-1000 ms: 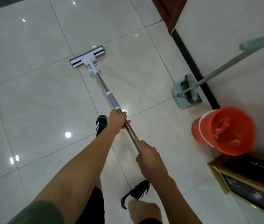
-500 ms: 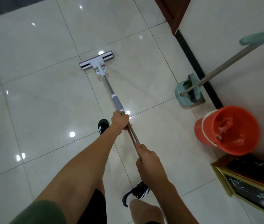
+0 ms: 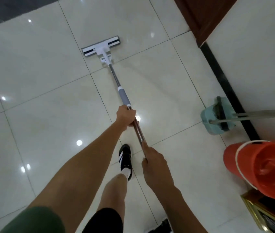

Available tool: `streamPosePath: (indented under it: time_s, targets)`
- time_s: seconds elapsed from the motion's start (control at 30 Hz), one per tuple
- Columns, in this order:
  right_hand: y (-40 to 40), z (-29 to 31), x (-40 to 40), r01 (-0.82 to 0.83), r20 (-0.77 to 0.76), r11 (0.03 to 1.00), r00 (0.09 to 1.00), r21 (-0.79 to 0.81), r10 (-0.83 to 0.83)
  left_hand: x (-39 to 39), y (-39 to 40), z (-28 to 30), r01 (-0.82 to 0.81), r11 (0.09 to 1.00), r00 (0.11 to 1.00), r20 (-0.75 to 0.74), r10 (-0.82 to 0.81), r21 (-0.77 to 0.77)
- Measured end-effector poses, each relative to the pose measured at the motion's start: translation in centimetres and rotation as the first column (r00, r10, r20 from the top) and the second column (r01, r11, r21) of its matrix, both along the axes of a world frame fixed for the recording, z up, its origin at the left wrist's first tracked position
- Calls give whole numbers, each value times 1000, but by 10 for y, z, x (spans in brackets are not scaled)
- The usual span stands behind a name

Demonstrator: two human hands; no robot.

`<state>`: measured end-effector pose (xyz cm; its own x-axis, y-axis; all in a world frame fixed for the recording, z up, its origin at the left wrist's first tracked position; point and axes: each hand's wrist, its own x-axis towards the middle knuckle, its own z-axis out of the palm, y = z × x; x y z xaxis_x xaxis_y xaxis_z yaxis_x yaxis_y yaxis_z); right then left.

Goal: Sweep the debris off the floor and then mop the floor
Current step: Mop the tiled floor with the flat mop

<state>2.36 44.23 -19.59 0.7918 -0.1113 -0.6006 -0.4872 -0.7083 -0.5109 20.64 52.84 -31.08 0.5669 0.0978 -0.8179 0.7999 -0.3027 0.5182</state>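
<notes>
1. Glossy white ceramic floor tiles (image 3: 37, 84) with thin grey grout lines fill most of the head view, dotted with bright reflections of lights.
2. A flat white mop head with dark strips (image 3: 101, 46) lies flat on the tiles, well ahead of the person, across a grout line.
3. From it a slim silver metal mop pole with a grey sleeve (image 3: 123, 96) slants back towards the person.
4. The left hand (image 3: 126, 118) grips the pole just below the grey sleeve, fingers curled around the metal.
5. The right hand (image 3: 155, 163) grips the pole's near end, fingers wrapped round it, closer to the body than the left hand.
6. A black sneaker with white stripes (image 3: 125, 160) and a white sock stands on the tiles beneath the pole, between the two forearms.
7. A dark green sleeve (image 3: 32, 221) shows at the lower left edge.
8. A pale teal plastic dustpan with a dark brush inside (image 3: 217, 116) rests against the black skirting strip (image 3: 224, 88) at the foot of the white wall, its metal handle running off the right edge.
9. An orange plastic bucket with a white rim band (image 3: 266, 169) stands near the dustpan, closer to the person, and beside a gold-framed dark panel (image 3: 264, 216) at the lower right.
10. A dark reddish-brown wooden door frame (image 3: 200, 17) meets the wall at the upper right.
</notes>
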Motion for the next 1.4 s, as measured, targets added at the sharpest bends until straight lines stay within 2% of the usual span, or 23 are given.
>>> streamPosePath:
  time_s: [0.13,0.27,0.37,0.53,0.73,0.83,1.0,1.13,1.23,1.4]
  targets:
    - [17,0,92,55,57,998,997,4,-55,96,15,2,28,1000,999,19,-28,11]
    - [15,4,122,65,10,997,998,-33,-65,125,14,11,64,998,998,16,-64,17]
    - [26,13,109,48,-37,997,998,-54,-50,105,13,12,131,987,988,65,-138,97]
    - [52,25,75,117,-59,993,991,-34,-119,71,29,17,216,963,966,109,-235,160]
    - [58,56,0,188,-92,981,977,-43,-191,7,37,37,119,989,992,-35,-122,-83]
    - [73,73,-50,217,-97,974,970,-67,-223,-40,45,46,136,978,985,-84,-151,-159]
    - [130,91,-134,342,-66,937,936,-74,-347,-125,71,64,247,954,961,-85,-264,-172]
    - [162,101,-174,440,-69,895,893,-77,-445,-169,93,79,264,938,947,-125,-297,-226]
    - [176,102,-182,459,-60,885,884,-74,-463,-178,102,84,299,930,936,-122,-330,-216]
    - [198,93,-156,483,-76,875,872,-27,-483,-151,117,77,332,932,932,-106,-348,-144]
